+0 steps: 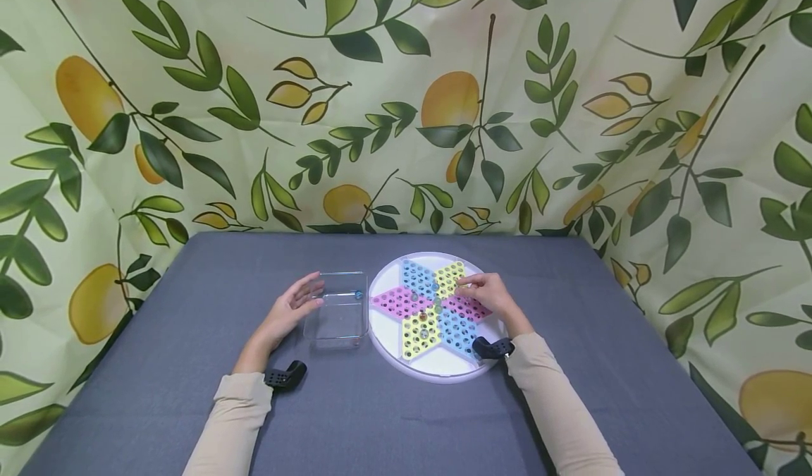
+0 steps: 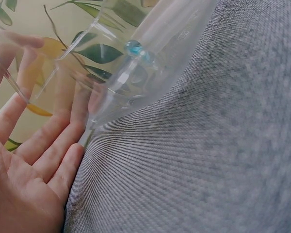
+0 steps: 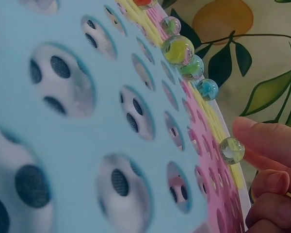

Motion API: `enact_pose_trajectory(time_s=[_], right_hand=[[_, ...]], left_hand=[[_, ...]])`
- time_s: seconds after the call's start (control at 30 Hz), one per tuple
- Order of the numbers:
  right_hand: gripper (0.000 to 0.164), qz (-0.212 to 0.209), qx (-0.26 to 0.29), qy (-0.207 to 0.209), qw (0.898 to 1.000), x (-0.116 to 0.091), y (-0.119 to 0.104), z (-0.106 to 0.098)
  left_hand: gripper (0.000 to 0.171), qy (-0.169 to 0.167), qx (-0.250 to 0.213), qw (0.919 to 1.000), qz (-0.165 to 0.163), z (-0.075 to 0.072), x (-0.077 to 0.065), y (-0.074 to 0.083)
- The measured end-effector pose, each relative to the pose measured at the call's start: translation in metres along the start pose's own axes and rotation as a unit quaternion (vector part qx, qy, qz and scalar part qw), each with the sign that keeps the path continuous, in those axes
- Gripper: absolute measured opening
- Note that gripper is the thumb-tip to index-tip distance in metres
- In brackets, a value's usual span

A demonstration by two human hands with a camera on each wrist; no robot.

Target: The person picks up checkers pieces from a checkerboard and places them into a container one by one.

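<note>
A round white Chinese checkers board [image 1: 387,344] has a star of yellow, blue and pink sections dotted with holes. At the far yellow section my right hand [image 1: 487,293] pinches a clear marble [image 3: 232,150] at its fingertips, with the other fingers curled. Marbles sit around the board's middle, among them a yellow one [image 3: 178,50] and a blue one [image 3: 207,89]. Left of the board stands a clear plastic box [image 1: 342,335] holding a blue marble [image 2: 134,47]. My left hand [image 1: 292,309] rests at the box's left side, fingers extended along its wall.
A grey cloth [image 1: 355,419] covers the table. Behind it hangs a curtain [image 1: 393,109] printed with leaves and fruit. Black wrist cameras sit on the left wrist [image 1: 287,376] and right wrist [image 1: 491,348], the right one over the board's edge.
</note>
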State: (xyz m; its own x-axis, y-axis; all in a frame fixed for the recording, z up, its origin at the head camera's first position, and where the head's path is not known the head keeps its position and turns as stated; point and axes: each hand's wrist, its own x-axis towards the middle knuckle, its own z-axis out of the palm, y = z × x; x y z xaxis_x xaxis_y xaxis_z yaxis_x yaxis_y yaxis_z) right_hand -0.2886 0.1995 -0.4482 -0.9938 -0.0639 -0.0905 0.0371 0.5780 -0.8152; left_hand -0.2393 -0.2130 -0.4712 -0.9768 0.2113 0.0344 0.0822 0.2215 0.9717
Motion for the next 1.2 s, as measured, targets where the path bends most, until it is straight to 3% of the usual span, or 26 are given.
enact_pose_trajectory(time_s=[0.33, 0.77, 1.0, 1.2], right_hand=[[0.033, 0.021, -0.013, -0.005, 1.0, -0.0007, 0.0017, 0.0013], [0.035, 0.017, -0.013, -0.004, 1.0, -0.0018, 0.0018, 0.0012], [0.035, 0.035, -0.013, -0.004, 0.999, -0.0008, 0.0007, 0.001], [0.033, 0.039, -0.014, -0.002, 0.999, -0.0003, 0.0008, 0.0011]], left_hand=[[0.065, -0.001, -0.001, 1.0, -0.003, 0.0003, -0.0015, -0.0009], [0.064, -0.001, 0.009, 0.9999, -0.009, 0.0001, -0.0016, 0.0005], [0.064, -0.003, 0.0, 1.0, 0.007, -0.0009, -0.0003, -0.0003], [0.065, -0.002, 0.004, 1.0, -0.005, -0.0007, -0.0002, -0.0004]])
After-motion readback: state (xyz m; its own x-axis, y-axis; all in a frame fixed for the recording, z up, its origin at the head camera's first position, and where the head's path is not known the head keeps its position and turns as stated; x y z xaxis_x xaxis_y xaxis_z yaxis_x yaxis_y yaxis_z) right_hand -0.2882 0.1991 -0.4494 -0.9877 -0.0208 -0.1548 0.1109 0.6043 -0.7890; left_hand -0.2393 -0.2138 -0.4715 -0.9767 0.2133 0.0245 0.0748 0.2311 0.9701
